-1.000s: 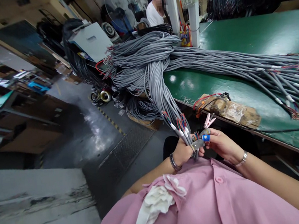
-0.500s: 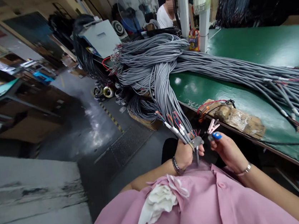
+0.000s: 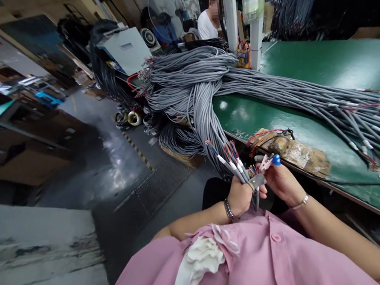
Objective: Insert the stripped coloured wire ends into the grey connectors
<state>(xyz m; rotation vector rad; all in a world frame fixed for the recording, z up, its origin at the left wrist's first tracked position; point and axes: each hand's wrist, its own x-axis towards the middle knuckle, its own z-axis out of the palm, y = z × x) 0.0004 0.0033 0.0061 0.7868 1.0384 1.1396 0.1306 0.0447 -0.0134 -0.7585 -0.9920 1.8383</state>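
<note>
My left hand [image 3: 241, 198] is closed round several grey cables [image 3: 238, 170]. Their stripped ends show bundles of thin coloured wires, and white bands circle some of the jackets. Grey wrapping covers a digit of this hand, lying across the cables. Just to the right, my right hand [image 3: 285, 185] is pinched at a pink clip [image 3: 265, 164], with a blue cover on one fingertip. The clip is close to the fanned wires [image 3: 254, 169] of one cable. Fingers partly hide the clip, so its exact contact with the wires is unclear.
A large heap of grey cables [image 3: 189, 71] lies over the green table [image 3: 321, 61], with ends spread at the right. A wooden block [image 3: 303, 154] with leads sits by the table edge. Behind the pillar [image 3: 231, 14] is another person [image 3: 207, 24]. Coiled cables [image 3: 181, 140] stand low at left.
My two hands have come closer together. The left hand with the cables has shifted right, and the right hand has moved up and left. The pink clip is now nearer the fanned wires.
</note>
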